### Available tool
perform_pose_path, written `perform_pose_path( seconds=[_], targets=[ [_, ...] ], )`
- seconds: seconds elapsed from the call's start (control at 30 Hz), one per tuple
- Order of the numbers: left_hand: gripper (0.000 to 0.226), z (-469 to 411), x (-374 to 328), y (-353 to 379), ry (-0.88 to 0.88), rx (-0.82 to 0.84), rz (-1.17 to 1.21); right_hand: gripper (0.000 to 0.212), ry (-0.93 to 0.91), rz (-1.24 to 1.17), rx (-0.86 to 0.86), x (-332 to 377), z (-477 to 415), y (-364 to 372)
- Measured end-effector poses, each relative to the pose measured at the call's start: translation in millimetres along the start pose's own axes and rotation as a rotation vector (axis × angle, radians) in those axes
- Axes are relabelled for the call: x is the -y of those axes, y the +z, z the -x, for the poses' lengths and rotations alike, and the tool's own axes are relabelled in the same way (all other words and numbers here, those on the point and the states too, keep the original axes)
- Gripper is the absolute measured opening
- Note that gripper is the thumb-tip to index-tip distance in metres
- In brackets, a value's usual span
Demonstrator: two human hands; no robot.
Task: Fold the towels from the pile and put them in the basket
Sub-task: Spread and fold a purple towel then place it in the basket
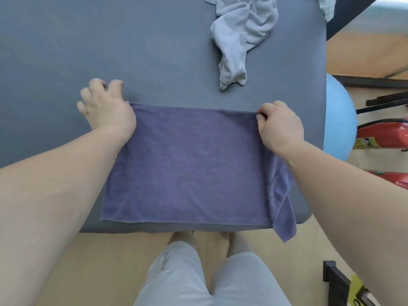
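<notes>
My left hand (106, 107) sits at the far left corner of the blue towel (187, 164), fingers spread and loose, the heel of the palm resting on the cloth. It looks to be pressing the corner down, not pinching it; whether a fingertip has any fabric under it, I cannot tell from here. The towel lies flat on the grey table (66, 51) right in front of me, its near edge along the table's near edge. The middle is smooth, so it reads as spread out or folded once, and I'd judge it is being squared up for the next fold.

Moving right: my right hand (280, 127) is curled closed at the far right corner, thumb and fingers nipping the towel's edge. Below it the right side is not tidy, bunched under my forearm with one corner hanging off the table edge. That needs straightening before another fold.

Further back and right, the pile (240, 32) of pale grey towels lies crumpled and well apart from the blue one, so more folding is left. No basket is in view, and no finished towel either. By my reckoning the job is early going.
</notes>
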State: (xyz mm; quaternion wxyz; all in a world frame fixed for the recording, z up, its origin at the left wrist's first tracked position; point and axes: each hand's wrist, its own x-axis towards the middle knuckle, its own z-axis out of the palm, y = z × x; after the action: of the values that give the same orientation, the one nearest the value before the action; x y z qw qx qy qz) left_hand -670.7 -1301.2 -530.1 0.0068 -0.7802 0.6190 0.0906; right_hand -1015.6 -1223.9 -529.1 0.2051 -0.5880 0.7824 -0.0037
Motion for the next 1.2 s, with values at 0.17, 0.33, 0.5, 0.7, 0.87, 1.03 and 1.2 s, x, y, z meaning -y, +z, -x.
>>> perform_pose_path(
  seconds=[0.17,0.33,0.5,0.7,0.87,1.03,1.2],
  targets=[
    [0.059,52.5,-48.8,9.3,0.306,0.042,0.008,0.033,0.067,-0.128,-0.040,-3.9,-3.1,-10.9],
    [0.071,131.1,-115.5,47.7,0.506,0.315,-0.042,0.029,0.287,-0.154,-0.011,-63.8,20.7,-8.4],
    [0.076,153.3,-156.8,88.6,0.560,0.299,-0.089,0.045,0.305,-0.086,0.035,-108.5,55.8,4.2],
    [0.083,155.2,-161.3,122.6,0.531,0.230,-0.165,0.022,0.083,-0.161,0.031,-118.6,66.5,15.7],
    [0.083,154.7,-160.1,128.7,0.530,0.171,-0.137,0.013,0.039,-0.506,0.044,-128.7,50.7,-4.8],
    [0.084,155.4,-159.3,131.9,0.531,0.145,-0.118,0.022,0.099,-0.695,0.073,-153.4,17.8,-17.2],
    [0.084,155.9,-159.3,132.0,0.528,0.126,-0.129,0.024,0.172,-0.688,-0.059,-165.0,-20.8,-19.7]
  ],
)
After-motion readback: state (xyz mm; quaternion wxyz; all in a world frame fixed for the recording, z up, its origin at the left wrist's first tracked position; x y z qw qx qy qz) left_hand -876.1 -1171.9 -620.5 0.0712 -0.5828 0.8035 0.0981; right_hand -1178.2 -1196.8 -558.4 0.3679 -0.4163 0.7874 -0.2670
